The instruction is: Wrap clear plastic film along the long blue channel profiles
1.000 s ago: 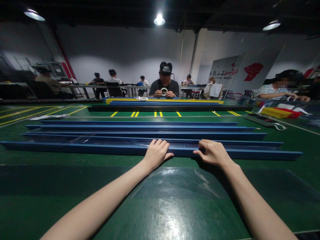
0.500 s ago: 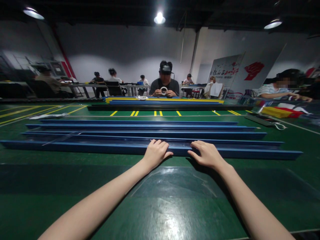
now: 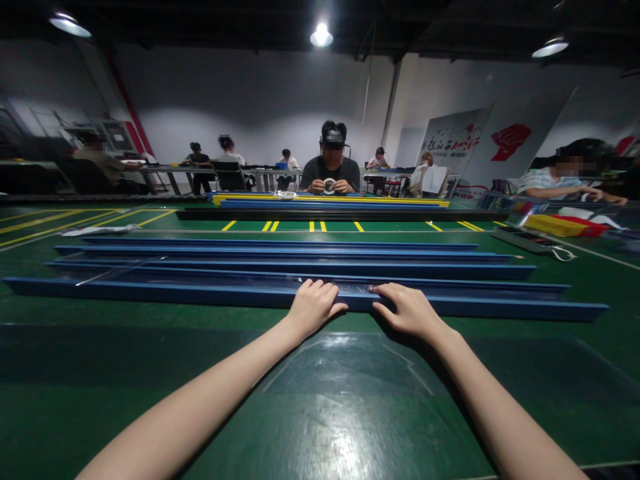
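A long blue U-shaped channel point(image 3: 165, 292) lies crosswise in front of me, its open side up. My left hand point(image 3: 315, 301) grips its near wall around the middle, fingers over the rim and thumb on the outside. A short gap to the right, my right hand point(image 3: 403, 305) holds the same wall in the same way. Between the hands, something clear and shiny like plastic film point(image 3: 354, 288) glints inside the channel. The fingertips are partly hidden within it. Towards the left, a thin clear strip point(image 3: 120, 270) lies slantwise across the channel.
More blue channels point(image 3: 280, 248) lie parallel behind. A flat clear sheet point(image 3: 350, 363) rests on the green table point(image 3: 240, 440) before me. Farther off are a black bar point(image 3: 340, 215) and yellow and blue strips. A co-worker point(image 3: 330, 170) opposite holds a tape roll point(image 3: 329, 186).
My right hand has slid slightly left along the channel wall, towards my left hand. My left hand keeps its place. The view has shifted very slightly.
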